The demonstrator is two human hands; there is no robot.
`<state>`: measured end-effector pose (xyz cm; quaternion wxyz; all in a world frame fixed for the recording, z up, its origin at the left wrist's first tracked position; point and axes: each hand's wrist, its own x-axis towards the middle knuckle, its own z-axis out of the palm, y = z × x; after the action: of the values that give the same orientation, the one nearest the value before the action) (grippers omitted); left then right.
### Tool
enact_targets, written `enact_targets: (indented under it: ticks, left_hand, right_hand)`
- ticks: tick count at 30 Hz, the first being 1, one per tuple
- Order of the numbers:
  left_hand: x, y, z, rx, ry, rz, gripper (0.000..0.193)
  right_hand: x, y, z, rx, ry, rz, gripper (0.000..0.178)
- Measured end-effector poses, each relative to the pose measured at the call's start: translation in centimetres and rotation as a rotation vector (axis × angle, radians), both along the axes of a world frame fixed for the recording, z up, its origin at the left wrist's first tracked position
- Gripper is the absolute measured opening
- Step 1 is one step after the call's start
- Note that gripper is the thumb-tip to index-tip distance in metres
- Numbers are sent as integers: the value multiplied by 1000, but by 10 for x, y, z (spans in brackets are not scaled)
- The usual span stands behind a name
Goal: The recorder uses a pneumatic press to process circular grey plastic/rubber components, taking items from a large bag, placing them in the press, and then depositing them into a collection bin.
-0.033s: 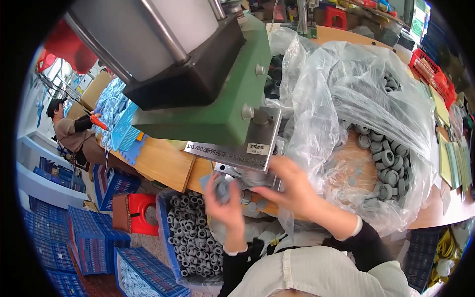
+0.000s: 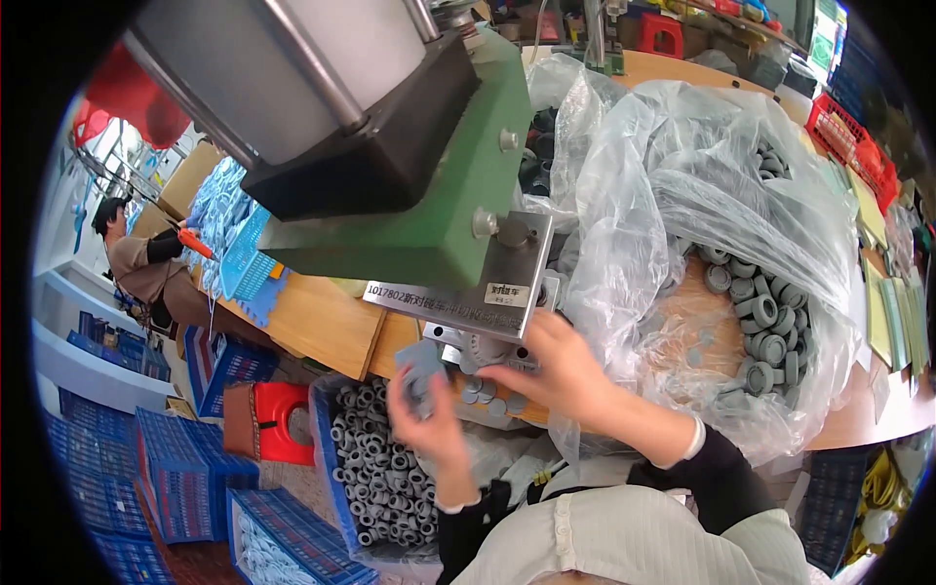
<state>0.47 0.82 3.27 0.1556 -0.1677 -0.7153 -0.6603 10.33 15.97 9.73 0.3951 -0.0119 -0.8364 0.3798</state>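
At far left, blue crates (image 2: pixel 180 473) stand stacked, and nearer the front there's an open crate (image 2: pixel 317 531) loaded with pale-blue pieces (image 2: pixel 265 561). Up on the table, a light-blue basket (image 2: pixel 246 258) sits against a heap of pale-blue strips (image 2: pixel 219 195). Now the blue bin (image 2: pixel 325 429), on the person's left, well filled with small gray rings (image 2: pixel 385 463)! Over to the right, the clear plastic bag (image 2: pixel 624 185) lies spread open, gray ring parts (image 2: pixel 767 327) bunched along its right side; beyond it, a red basket (image 2: pixel 848 146), contents too small to tell. To the fingers: the left hand (image 2: pixel 429 419) pinches a gray piece (image 2: pixel 419 366) between thumb and fingers, just beside the bin. The right hand (image 2: pixel 570 375) has its thumb spread from its fingers at a ridged gray part (image 2: pixel 487 351) under the metal press plate (image 2: pixel 453 304); whether they touch it, I can't tell.
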Motion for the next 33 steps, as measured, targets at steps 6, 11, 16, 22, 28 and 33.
enact_targets:
  ticks: [6, 11, 16, 22, 28, 33]
  left_hand:
    - [-56, -162, -56, -619, -123, 761, 63]
    - [-72, -155, -61, -671, -75, 701, 60]
    - [-79, -130, -72, -686, 84, 456, 40]
    - [-82, -44, -45, -574, 333, 21, 31]
    - [-92, -17, -67, -959, 302, -124, 29]
    - [-90, -29, -68, -951, 275, -96, 31]
  right_hand:
    - [-16, -35, -3, -38, -90, -120, 48]
    - [0, -18, 4, -151, -87, -180, 53]
    - [-20, -15, 5, -220, -109, -77, 43]
    - [-30, -18, 14, -279, -240, -34, 40]
    - [27, 0, 9, -188, 25, -216, 26]
    - [106, 120, -55, -18, -555, -800, 27]
